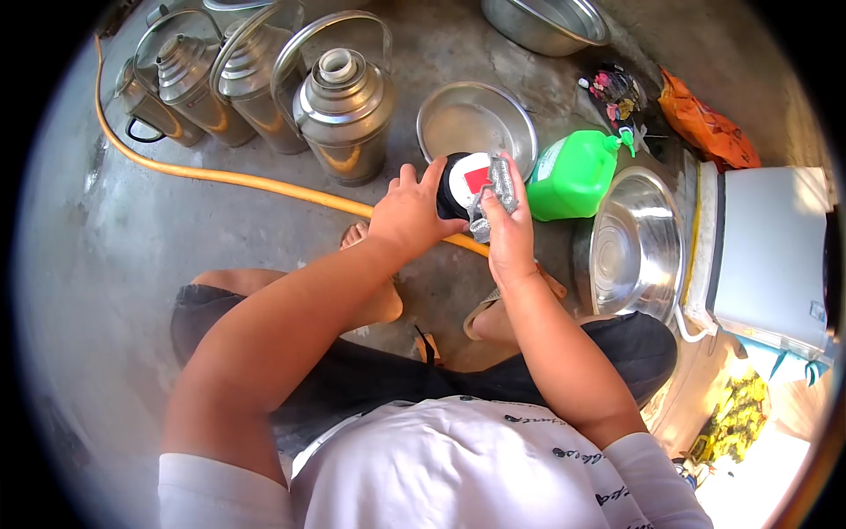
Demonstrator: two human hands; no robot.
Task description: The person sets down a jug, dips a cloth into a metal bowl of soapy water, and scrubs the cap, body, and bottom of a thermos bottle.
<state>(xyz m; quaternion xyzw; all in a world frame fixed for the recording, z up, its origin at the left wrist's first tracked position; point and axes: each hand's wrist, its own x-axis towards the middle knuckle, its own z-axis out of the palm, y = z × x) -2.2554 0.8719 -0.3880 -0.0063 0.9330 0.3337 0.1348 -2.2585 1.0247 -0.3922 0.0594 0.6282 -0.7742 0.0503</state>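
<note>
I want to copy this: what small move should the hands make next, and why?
Perhaps rub the silvery wad across the white-faced round thing: the right hand holds the wad at its edge, while the left hand grips the opposite side.

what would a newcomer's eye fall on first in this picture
Probably the bright green jug, just right of the right hand. Next might come the orange hose curving across the floor, the shiny metal flasks at upper left, and the red patch on the round thing by the left hand.

The lettering (577,455) on the shirt (414,476) seems illegible.
</note>
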